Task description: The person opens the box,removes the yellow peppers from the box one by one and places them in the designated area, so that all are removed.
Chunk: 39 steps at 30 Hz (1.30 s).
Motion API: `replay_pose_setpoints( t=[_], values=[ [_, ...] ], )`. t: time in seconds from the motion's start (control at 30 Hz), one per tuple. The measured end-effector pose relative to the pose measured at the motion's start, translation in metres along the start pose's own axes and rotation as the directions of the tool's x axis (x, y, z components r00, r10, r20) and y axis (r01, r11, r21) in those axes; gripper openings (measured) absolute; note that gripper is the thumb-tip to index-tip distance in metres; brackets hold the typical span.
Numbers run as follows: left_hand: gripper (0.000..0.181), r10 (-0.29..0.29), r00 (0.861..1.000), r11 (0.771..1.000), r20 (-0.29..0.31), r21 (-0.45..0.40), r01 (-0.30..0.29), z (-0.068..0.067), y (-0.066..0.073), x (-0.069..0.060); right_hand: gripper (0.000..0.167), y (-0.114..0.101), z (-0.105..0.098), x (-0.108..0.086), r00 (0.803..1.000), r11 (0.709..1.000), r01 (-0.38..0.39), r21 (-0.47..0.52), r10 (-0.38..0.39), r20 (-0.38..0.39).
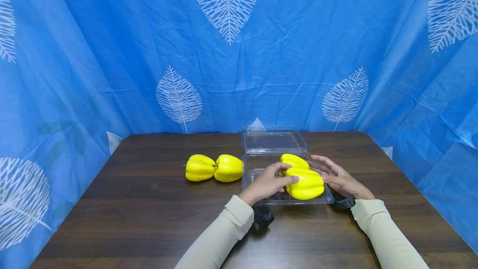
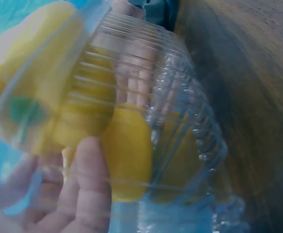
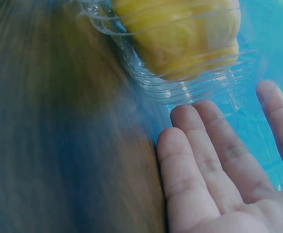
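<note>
My left hand holds a yellow bell pepper over the front of a clear plastic clamshell box. Its thumb lies against the pepper's left end, and the green stem shows in the left wrist view. Behind it, a second yellow bell pepper lies in the box, partly covered by the held one. Beside the box's right wall is my right hand, its fingers straight and spread in the right wrist view. Whether they touch the wall I cannot tell.
Two more yellow bell peppers, a left one and a right one, lie end to end on the brown table, left of the box. The box's clear lid is folded back toward the blue curtain.
</note>
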<state>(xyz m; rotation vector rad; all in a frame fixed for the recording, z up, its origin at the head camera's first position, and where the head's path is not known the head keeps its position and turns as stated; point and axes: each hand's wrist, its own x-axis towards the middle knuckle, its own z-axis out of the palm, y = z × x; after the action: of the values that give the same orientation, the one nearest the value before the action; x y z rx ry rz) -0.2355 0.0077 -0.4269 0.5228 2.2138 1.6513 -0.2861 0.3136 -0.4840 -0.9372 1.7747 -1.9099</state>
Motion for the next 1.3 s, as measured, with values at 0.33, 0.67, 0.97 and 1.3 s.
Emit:
replay_pose_setpoints(
  t=[0.33,0.67,0.97,1.3],
  values=[
    [0.056,0.088,0.996,0.993,0.022,-0.085,-0.086,-0.008,0.008,-0.005,0.055,-0.001,0.0,-0.001,1.0,0.999,-0.023,-0.025,0.023,-0.021],
    [0.057,0.161,0.987,0.987,0.004,0.0,-0.161,-0.015,0.017,-0.017,0.054,-0.002,0.001,-0.001,0.999,0.999,-0.035,-0.039,0.033,-0.037],
    [0.058,0.251,0.968,0.968,0.0,0.024,-0.251,-0.029,0.019,-0.035,0.054,-0.003,0.002,0.001,0.998,0.999,-0.03,-0.025,0.029,-0.047],
    [0.057,0.289,0.957,0.957,-0.012,0.005,-0.289,-0.056,0.005,-0.056,0.054,-0.003,0.002,0.0,0.997,0.997,-0.039,-0.063,0.035,-0.067]
  ],
)
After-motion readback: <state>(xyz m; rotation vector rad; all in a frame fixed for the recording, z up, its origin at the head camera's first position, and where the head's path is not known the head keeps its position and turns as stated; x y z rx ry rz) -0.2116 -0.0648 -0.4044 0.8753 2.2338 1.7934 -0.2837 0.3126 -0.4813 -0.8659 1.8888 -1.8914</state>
